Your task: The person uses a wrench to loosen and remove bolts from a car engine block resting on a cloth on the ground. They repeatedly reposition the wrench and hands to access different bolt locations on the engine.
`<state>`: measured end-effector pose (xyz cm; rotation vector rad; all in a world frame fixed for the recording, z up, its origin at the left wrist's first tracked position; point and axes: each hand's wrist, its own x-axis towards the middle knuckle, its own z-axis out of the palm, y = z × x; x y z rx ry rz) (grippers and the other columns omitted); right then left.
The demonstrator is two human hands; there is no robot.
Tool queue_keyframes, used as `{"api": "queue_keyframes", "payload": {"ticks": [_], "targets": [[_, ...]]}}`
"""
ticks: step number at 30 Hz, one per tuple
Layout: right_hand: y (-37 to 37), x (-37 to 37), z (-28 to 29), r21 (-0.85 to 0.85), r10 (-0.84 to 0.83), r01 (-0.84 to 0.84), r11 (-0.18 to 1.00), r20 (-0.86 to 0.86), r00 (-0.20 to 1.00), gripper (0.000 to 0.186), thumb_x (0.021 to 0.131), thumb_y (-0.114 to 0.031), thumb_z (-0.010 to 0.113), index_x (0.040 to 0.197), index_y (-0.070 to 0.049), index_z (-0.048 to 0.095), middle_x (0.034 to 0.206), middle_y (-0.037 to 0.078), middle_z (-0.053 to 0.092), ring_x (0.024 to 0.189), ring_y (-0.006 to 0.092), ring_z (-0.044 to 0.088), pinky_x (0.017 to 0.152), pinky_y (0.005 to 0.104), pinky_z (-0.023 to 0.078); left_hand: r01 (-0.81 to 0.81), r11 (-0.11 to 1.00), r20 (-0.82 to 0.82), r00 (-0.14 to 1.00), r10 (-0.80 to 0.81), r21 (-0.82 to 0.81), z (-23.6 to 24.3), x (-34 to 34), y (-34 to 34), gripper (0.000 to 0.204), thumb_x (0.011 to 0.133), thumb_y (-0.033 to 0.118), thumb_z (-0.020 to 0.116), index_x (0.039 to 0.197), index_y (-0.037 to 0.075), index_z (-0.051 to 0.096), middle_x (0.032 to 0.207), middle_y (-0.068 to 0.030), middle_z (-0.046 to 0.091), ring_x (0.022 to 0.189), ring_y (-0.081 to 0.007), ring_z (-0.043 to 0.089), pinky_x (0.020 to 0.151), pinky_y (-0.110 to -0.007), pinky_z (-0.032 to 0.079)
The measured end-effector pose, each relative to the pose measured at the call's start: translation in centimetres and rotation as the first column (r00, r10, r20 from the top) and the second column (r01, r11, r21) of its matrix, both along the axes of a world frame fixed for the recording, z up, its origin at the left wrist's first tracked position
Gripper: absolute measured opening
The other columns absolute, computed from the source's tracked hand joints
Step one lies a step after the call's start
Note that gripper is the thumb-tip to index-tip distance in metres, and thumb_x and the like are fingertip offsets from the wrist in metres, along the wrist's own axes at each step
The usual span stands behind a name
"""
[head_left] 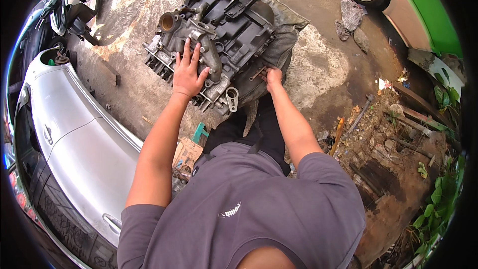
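Note:
A grey metal engine (236, 40) rests at an angle on a dark, crumpled cover (284, 25) in front of me. My left hand (187, 75) lies on its near left side, fingers spread beside a curved metal pipe (213, 65). A round, brass-coloured opening (168, 22) sits beyond those fingertips. Low at the engine's right side, my right hand (272, 77) is closed round a short, thin metal piece (258, 73), whose hidden end makes its kind unclear. A loose-looking metal bracket with a round hole (231, 97) juts from the engine's near edge.
A silver car (79, 119) stands along the left, with a motorbike (77, 17) beyond it. At upper right is a green and beige vehicle (418, 10). Rubble, wood scraps (413, 119) and plants (438, 204) cover the right side. Cardboard (187, 153) lies by my legs.

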<state>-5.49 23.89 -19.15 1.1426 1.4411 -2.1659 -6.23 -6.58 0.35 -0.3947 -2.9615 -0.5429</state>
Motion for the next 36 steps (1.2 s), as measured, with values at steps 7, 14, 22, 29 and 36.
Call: {"api": "queue_keyframes", "payload": {"ticks": [7,14,22,29,36], "targets": [[2.1,-0.1,3.8,0.709,0.747,-0.588,0.388,0.133,0.652,0.042,0.079,-0.005,0.070,0.120,0.000,0.067,0.093,0.017,0.074,0.081,0.0264,0.071,0.073,0.0332,0.055,-0.004,1.000,-0.006,1.000,0.004,0.014,0.2,0.0,0.1,0.078,0.091,0.049,0.055,0.157,0.017,0.027,0.163,-0.0157,0.019,0.142,-0.0399,0.033,0.116,-0.056,0.025],[1.8,-0.6,4.3,0.837,0.787,-0.486,-0.251,0.469,0.401,0.015,0.084,-0.010,0.064,0.095,-0.006,0.073,0.098,0.016,0.071,0.096,0.0362,0.069,0.082,0.0442,0.056,-0.005,1.000,-0.013,1.000,0.005,0.012,0.0,0.1,0.1,0.077,0.092,0.049,0.055,0.157,0.017,0.028,0.163,-0.0155,0.019,0.142,-0.0403,0.033,0.116,-0.055,0.026],[4.8,-2.3,5.9,0.904,0.924,-0.195,-0.380,0.380,-0.039,0.027,0.087,-0.008,0.056,0.113,-0.009,0.065,0.102,0.014,0.067,0.096,0.0340,0.067,0.081,0.0436,0.054,-0.008,1.000,-0.011,1.000,0.008,0.010,0.0,0.0,0.1,0.079,0.090,0.048,0.056,0.157,0.018,0.028,0.163,-0.0149,0.020,0.142,-0.0390,0.034,0.116,-0.054,0.026],[5.4,-3.4,9.8,0.972,0.982,-0.147,-0.183,0.173,-0.078,0.020,0.087,-0.021,0.066,0.105,-0.011,0.068,0.090,0.009,0.064,0.090,0.0299,0.064,0.077,0.0423,0.053,-0.015,1.000,-0.002,1.000,0.015,0.028,-0.1,0.3,0.0,0.079,0.091,0.049,0.056,0.157,0.018,0.027,0.163,-0.0144,0.020,0.143,-0.0384,0.033,0.117,-0.054,0.025],[3.2,-4.6,11.1,0.996,0.996,0.045,-0.079,0.080,-0.030,0.015,0.081,-0.030,0.072,0.084,-0.015,0.074,0.083,0.004,0.062,0.085,0.0243,0.061,0.074,0.0386,0.052,-0.015,1.000,-0.005,1.000,0.015,0.020,-0.1,0.1,0.1,0.079,0.090,0.048,0.057,0.157,0.019,0.026,0.163,-0.0145,0.020,0.143,-0.0392,0.033,0.117,-0.055,0.025]]}}
